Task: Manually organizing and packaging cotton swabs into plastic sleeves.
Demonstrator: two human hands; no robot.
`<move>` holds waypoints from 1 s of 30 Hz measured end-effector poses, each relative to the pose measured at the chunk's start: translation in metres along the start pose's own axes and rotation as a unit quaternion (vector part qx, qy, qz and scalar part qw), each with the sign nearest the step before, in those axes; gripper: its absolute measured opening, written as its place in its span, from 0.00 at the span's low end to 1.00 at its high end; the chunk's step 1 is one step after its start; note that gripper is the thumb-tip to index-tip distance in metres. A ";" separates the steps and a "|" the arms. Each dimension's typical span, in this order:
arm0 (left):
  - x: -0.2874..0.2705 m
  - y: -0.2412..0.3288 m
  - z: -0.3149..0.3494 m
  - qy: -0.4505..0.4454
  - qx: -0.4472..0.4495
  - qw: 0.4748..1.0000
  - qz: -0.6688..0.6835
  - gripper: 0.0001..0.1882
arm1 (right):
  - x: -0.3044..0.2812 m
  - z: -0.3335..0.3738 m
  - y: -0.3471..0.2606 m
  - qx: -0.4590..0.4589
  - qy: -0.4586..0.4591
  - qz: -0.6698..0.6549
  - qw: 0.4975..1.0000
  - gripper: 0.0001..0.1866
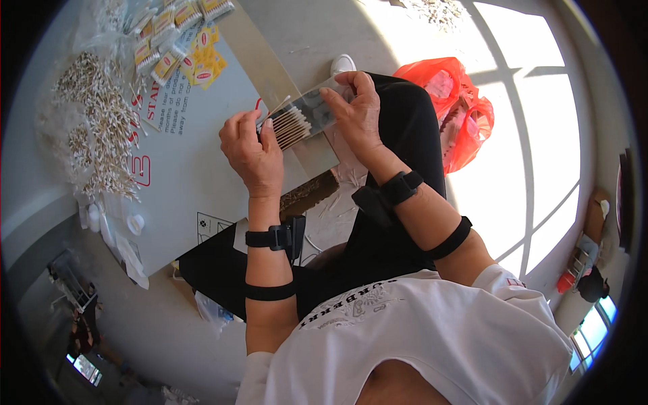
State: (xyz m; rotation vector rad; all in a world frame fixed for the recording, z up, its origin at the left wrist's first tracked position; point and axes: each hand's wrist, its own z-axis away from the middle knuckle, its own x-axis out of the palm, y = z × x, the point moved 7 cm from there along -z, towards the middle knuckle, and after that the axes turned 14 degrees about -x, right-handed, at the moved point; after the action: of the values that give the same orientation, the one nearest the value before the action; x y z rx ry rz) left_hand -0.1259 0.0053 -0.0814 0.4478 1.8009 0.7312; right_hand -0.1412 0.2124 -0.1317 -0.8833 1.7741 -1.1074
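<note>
Over the near right part of the table, my left hand [254, 152] is closed on a bundle of cotton swabs [291, 128]. The swabs lie side by side with their white tips toward the right, and one loose cotton swab [279, 106] angles up above the others. A clear plastic bag [321, 106] is pinched between the thumb and fingers of my right hand [358, 113]. The bundle's tips reach the bag and seem to be inside it, but glare on the film makes its edge hard to follow.
A large heap of loose cotton swabs [101, 128] lies on clear plastic at the left of the grey printed board [196, 158]. Filled swab packs [162, 34] and yellow cards [205, 57] sit at the back. A red plastic bag [482, 125] stands right of my leg.
</note>
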 end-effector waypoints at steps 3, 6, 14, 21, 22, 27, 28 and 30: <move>0.004 -0.001 -0.024 -0.044 0.000 0.998 -0.046 0.09 | -0.002 -0.004 -0.020 -0.074 -0.008 0.100 0.992 0.19; 0.014 0.005 -0.038 -0.115 0.026 0.989 -0.090 0.06 | 0.006 0.002 0.017 0.079 -0.023 -0.050 0.995 0.17; 0.013 0.017 -0.035 -0.152 0.158 0.957 -0.189 0.04 | 0.029 0.011 0.028 0.179 -0.084 -0.272 0.942 0.06; 0.009 0.016 -0.029 -0.168 0.202 0.929 -0.261 0.08 | 0.033 0.013 0.021 0.190 -0.068 -0.332 0.921 0.03; 0.012 0.020 -0.029 -0.175 0.211 0.928 -0.253 0.08 | 0.034 0.013 0.018 0.190 -0.069 -0.333 0.921 0.03; 0.025 0.030 -0.029 -0.199 0.219 0.921 -0.253 0.08 | 0.033 0.011 0.019 0.179 -0.074 -0.336 0.922 0.02; 0.027 0.029 -0.029 -0.204 0.214 0.920 -0.256 0.06 | 0.032 0.011 0.019 0.179 -0.073 -0.336 0.922 0.02; 0.030 0.029 -0.029 -0.210 0.208 0.919 -0.260 0.05 | 0.032 0.011 0.020 0.184 -0.075 -0.332 0.922 0.02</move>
State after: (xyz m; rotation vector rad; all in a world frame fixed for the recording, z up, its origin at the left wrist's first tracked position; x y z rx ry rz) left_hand -0.1645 0.0381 -0.0765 0.3428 1.5516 -0.1242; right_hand -0.1462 0.1877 -0.1619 -1.3304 1.0908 -1.6799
